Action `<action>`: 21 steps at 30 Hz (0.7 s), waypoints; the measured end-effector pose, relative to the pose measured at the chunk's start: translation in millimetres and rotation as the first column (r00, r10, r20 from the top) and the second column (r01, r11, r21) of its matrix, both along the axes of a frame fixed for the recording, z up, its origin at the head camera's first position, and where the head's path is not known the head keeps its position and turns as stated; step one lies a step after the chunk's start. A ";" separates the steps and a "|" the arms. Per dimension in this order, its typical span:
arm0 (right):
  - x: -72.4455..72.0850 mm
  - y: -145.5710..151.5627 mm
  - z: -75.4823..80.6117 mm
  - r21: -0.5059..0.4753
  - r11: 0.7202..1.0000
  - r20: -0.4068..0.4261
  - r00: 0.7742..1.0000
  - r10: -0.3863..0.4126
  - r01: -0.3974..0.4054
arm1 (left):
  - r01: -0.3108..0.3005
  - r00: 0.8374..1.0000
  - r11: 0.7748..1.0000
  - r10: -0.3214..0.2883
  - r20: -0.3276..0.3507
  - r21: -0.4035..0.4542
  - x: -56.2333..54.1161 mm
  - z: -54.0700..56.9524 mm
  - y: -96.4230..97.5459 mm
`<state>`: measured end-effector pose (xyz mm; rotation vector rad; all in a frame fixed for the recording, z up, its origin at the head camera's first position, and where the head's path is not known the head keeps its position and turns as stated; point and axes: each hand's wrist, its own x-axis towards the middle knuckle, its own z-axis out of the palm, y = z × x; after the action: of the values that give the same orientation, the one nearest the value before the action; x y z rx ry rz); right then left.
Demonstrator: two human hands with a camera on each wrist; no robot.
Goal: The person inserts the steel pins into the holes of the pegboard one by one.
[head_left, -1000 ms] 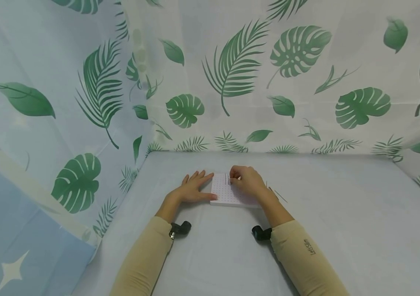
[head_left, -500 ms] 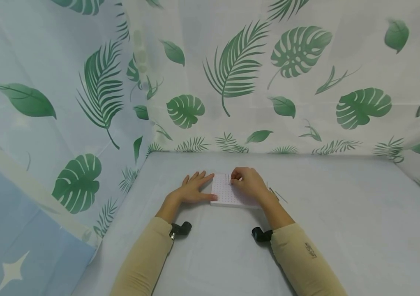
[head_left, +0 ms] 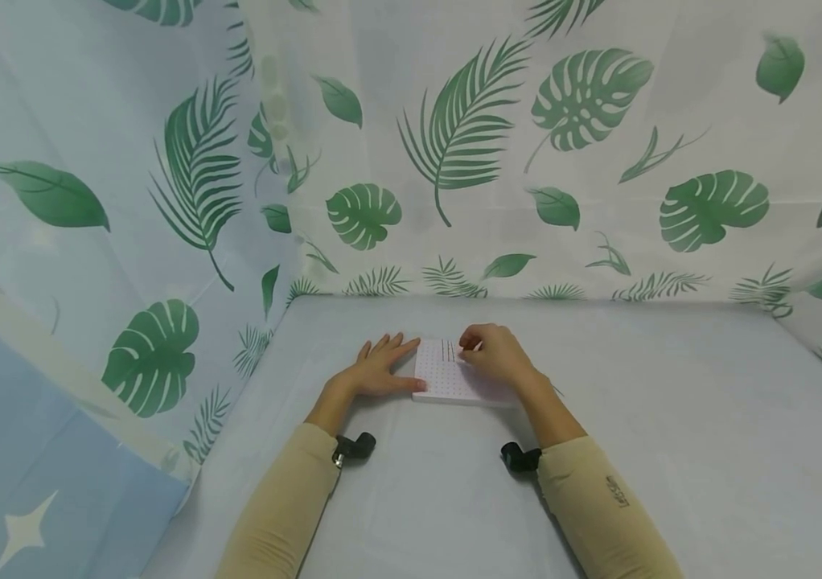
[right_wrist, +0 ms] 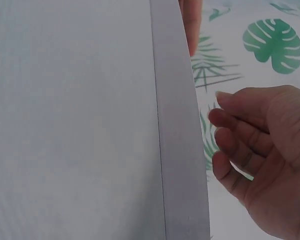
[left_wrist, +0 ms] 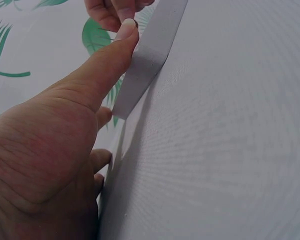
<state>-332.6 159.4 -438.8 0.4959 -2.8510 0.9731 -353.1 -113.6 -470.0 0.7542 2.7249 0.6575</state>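
Note:
A white pegboard with rows of small holes lies on the table in the head view. Three thin dark sticks stand in it near its far edge. My left hand is spread at the board's left side, its thumb resting at the near left corner. Just right of the sticks is my right hand, fingers loosely bent. In the right wrist view this hand is apart from the thin sticks, with nothing visible between thumb and fingertips. The board's right part is hidden under the right hand.
Beyond the right wrist, the end of a loose thin stick shows on the white-covered table; the arm hides the rest. A leaf-patterned curtain closes off the back and left.
My right hand has let go of a thin stick and shifted slightly right; that stick now stands beside two others. The left hand stays put. The forearm now covers most of the loose sticks.

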 end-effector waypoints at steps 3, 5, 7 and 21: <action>-0.1 5.6 0.5 -0.007 1.000 -0.033 0.999 -0.001 0.001 | -0.007 1.000 1.000 0.007 0.003 -0.008 1.1 0.5 0.7; 0.7 8.8 2.4 -0.008 1.000 -0.053 0.999 -0.008 0.007 | -0.009 1.000 1.000 0.009 0.000 -0.006 1.4 0.9 1.2; 1.4 12.4 4.5 -0.011 1.000 -0.063 0.998 -0.014 0.013 | -0.010 1.000 1.000 0.010 0.001 -0.003 1.6 1.1 1.4; 6.2 52.3 14.7 -0.025 0.992 -0.045 0.992 -0.122 0.121 | -0.011 1.000 1.000 0.011 -0.006 0.001 3.3 2.5 2.1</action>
<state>-326.3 211.6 -424.1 0.3342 -2.7883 0.9579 -349.9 -111.5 -467.5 0.7428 2.7369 0.6601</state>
